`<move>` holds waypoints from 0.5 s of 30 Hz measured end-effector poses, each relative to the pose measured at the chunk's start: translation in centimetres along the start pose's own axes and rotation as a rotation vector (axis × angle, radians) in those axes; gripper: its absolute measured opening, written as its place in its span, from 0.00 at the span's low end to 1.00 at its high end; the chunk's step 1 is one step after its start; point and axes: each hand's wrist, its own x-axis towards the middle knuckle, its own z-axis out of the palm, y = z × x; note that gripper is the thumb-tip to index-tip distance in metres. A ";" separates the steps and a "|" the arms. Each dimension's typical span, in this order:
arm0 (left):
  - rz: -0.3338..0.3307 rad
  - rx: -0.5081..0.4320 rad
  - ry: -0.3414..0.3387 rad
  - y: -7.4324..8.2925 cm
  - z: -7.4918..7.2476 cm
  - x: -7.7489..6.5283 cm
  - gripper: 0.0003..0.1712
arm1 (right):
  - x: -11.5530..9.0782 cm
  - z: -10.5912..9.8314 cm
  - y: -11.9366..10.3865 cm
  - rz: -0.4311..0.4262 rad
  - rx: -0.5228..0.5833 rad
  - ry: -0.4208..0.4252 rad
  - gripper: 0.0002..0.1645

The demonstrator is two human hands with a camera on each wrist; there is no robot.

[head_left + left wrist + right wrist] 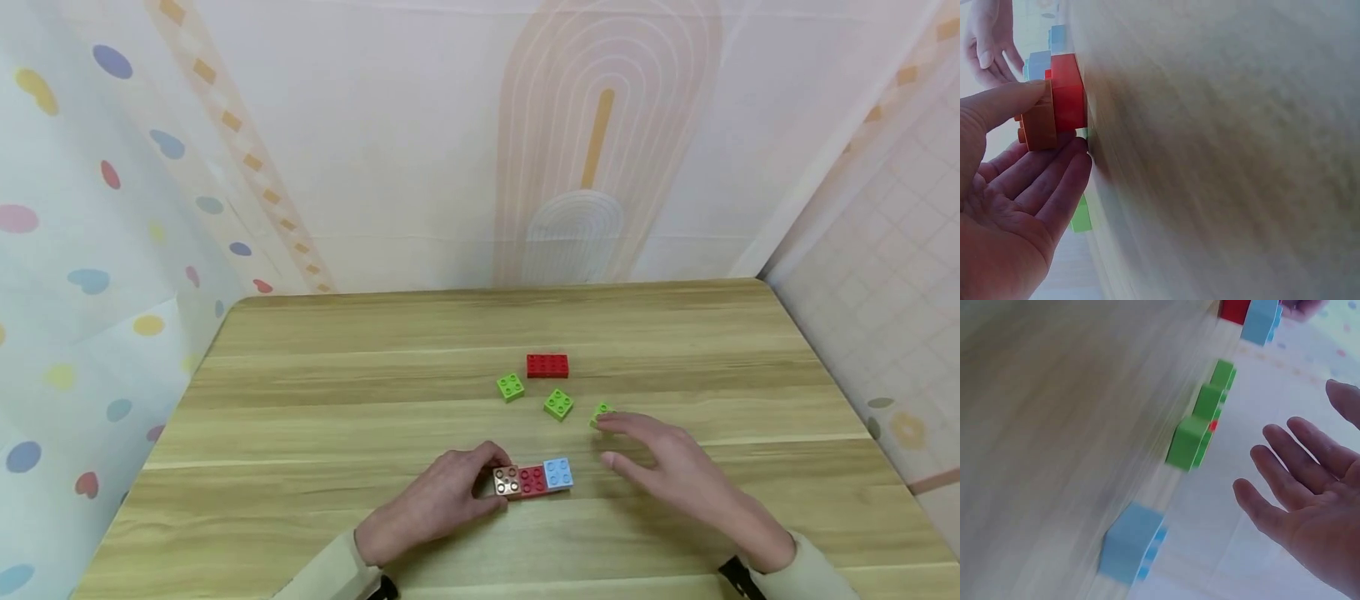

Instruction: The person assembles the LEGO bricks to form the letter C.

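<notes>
My left hand [438, 500] pinches a brown brick [1039, 128] between thumb and fingers. This brick sits at one end of a red brick [532, 481], and a light blue brick [558, 472] sits at the other end, with red studs showing between them. My right hand [686, 479] hangs above the table with its fingers apart and nothing in them. Below its fingertips, a green brick [602, 411] is partly covered in the head view. A separate blue brick [1129, 544] stands on the table in the right wrist view; my right hand hides it from the head view.
Two more green bricks [558, 404] lie on the wooden table [337, 375] ahead of the joined bricks. Behind them is a long red brick [547, 366]. Patterned cloth [405, 150] hangs along the table's back and both sides.
</notes>
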 end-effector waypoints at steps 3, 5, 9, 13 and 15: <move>0.000 0.002 0.003 0.0 -0.1 0.0 0.20 | -0.4 -0.6 0.8 0.025 0.001 0.025 0.23; 0.004 0.005 0.006 0.0 0.0 0.0 0.20 | -0.6 -1.0 1.3 0.036 -0.008 0.046 0.23; 0.012 0.014 0.014 0.0 0.0 0.0 0.19 | -0.9 -1.7 2.3 0.057 -0.027 0.075 0.24; 0.011 0.016 0.016 0.1 -0.1 0.0 0.19 | -1.2 -2.3 3.0 0.082 -0.024 0.072 0.25; 0.010 0.014 0.017 0.1 -0.1 0.1 0.19 | -1.4 -2.5 3.4 0.100 -0.020 0.062 0.27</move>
